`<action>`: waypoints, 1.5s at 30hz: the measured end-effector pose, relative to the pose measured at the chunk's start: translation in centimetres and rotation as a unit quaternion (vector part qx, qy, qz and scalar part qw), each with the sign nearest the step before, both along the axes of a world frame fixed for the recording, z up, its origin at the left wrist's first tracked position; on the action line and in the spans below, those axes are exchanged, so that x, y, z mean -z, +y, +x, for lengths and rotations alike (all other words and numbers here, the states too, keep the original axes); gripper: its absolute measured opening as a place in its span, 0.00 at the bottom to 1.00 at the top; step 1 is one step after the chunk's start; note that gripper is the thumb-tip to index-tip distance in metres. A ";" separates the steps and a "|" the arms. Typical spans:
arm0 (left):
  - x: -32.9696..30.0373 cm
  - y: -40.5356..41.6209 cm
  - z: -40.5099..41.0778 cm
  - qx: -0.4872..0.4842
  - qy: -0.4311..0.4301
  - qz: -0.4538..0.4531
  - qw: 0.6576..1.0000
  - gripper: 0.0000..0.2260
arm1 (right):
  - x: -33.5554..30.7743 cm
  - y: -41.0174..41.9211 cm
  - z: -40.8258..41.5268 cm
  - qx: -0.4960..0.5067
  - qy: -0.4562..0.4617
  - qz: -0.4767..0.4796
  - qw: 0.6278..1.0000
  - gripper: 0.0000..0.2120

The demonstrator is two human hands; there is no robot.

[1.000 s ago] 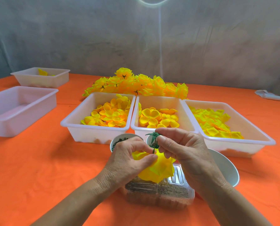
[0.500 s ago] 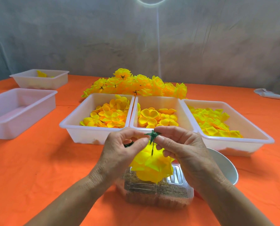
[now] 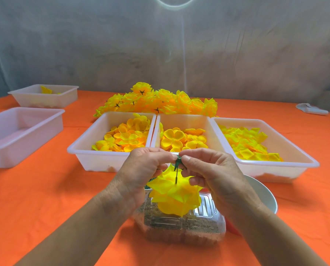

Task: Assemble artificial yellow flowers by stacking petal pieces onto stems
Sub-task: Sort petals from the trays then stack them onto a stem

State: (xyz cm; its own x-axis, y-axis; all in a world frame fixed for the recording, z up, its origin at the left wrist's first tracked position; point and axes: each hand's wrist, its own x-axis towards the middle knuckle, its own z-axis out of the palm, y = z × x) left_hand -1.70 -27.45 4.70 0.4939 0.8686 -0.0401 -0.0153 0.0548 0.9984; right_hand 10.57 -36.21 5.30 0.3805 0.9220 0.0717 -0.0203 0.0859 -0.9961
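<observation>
Both hands' fingers [image 3: 165, 155] pinch the green calyx [image 3: 178, 161] atop the stem [image 3: 176, 174], yellow petals [image 3: 174, 196] hanging below.

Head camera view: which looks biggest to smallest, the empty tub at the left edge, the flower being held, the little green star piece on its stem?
1. Empty tub, though it is cut off by the frame edge.
2. Held flower, which nearness to the camera enlarges.
3. Green star piece, smallest.

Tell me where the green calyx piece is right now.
In the head view it sits centre frame: the green calyx piece is pinched between the left hand and the right hand, just above the yellow flower.
</observation>
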 end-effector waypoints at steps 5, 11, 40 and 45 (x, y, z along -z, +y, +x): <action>-0.1 0.4 0.0 0.004 0.011 -0.031 0.999 0.08 | -0.6 0.1 -0.1 -0.003 -0.002 -0.033 0.999 0.04; 0.1 0.4 0.3 -0.015 0.050 -0.032 0.998 0.04 | -0.5 0.3 0.1 -0.001 0.000 -0.066 0.998 0.05; 1.2 -0.5 -0.4 0.003 0.179 0.065 0.982 0.13 | 1.2 0.4 0.8 -0.011 -0.375 -0.042 0.926 0.05; 1.1 -0.7 0.1 -0.010 0.225 0.121 0.967 0.14 | 1.7 0.5 0.9 -0.009 -0.387 -0.067 0.919 0.05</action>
